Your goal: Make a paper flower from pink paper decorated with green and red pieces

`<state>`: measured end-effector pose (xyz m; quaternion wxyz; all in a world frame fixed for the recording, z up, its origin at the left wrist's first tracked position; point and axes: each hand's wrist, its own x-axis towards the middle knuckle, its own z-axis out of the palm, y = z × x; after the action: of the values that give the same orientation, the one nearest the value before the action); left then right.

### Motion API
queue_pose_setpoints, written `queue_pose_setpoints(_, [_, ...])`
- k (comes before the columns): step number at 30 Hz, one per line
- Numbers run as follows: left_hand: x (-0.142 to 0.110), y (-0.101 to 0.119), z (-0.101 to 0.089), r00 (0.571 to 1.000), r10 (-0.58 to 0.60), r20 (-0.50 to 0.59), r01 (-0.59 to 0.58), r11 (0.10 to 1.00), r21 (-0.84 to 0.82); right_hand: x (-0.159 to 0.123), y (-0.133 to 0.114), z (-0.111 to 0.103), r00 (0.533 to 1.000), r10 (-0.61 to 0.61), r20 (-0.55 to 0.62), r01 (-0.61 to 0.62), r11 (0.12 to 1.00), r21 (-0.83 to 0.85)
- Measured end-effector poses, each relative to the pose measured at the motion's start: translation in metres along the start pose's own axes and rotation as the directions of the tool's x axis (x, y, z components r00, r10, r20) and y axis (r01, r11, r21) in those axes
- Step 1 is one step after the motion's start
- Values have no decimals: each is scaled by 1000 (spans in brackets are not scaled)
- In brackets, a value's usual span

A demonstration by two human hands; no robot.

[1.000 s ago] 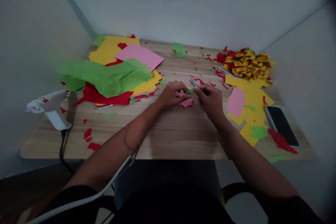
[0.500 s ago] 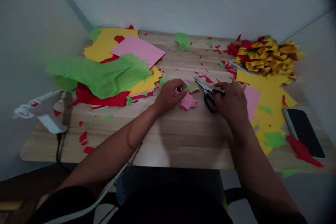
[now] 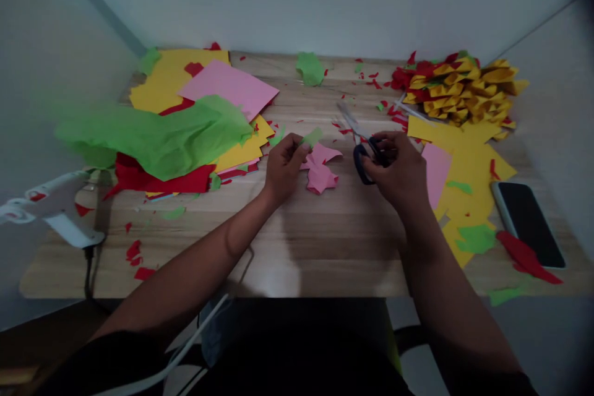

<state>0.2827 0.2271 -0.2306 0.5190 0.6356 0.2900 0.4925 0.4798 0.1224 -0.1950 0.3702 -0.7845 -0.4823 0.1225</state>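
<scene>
My left hand (image 3: 281,167) pinches a small green paper piece (image 3: 312,137) and holds it just above the wooden table (image 3: 297,223). A crumpled pink paper shape (image 3: 320,170) lies on the table right beside that hand. My right hand (image 3: 394,170) has its fingers closed round the dark handles of a pair of scissors (image 3: 359,139), whose blades point away towards the back of the table.
A heap of green, red, yellow and pink sheets (image 3: 176,130) fills the left back. Folded yellow and red paper pieces (image 3: 459,90) pile at the back right, above yellow sheets (image 3: 468,167). A phone (image 3: 526,213) lies at the right, a white glue gun (image 3: 51,210) at the left edge.
My right hand left the pink shape, reached right and picked up the scissors. My left hand lifted the green piece slightly. The view shifted a little.
</scene>
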Motion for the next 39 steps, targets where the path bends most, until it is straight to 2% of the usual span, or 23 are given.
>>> queue_pose_setpoints(3, [1, -3, -1, 998, -57, -39, 52, 991, -125, 0, -3, 5, 997, -64, 39, 46, 931, 361])
queue_pose_setpoints(5, [3, -6, -3, 995, -77, -71, 63, 983, -172, -4, -7, 10, 988, -109, 108, 51, 896, 441])
queue_pose_setpoints(10, [4, -5, -8, 992, -66, -110, 45, 983, -180, -17, -17, 16, 952, -201, 230, 100, 917, 386])
queue_pose_setpoints(17, [0, 2, -5, 999, 21, -33, -28, 978, -205, -20, -18, 20, 931, -163, 328, 37, 932, 360])
queue_pose_setpoints(20, [1, -1, -6, 999, 20, -33, -28, 971, -237, -20, -19, 21, 924, -171, 341, 41, 934, 355])
queue_pose_setpoints(28, [-2, 1, -6, 1000, 27, 1, -26, 984, -178, -24, -26, 17, 930, -166, 327, 46, 937, 346])
queue_pose_setpoints(33, [-4, 4, -5, 999, -33, 27, 39, 970, -242, -23, -23, 18, 936, -174, 307, 74, 948, 311])
queue_pose_setpoints(39, [-3, 3, -6, 999, -40, 27, 46, 964, -261, -23, -18, 19, 916, -202, 348, 76, 936, 344])
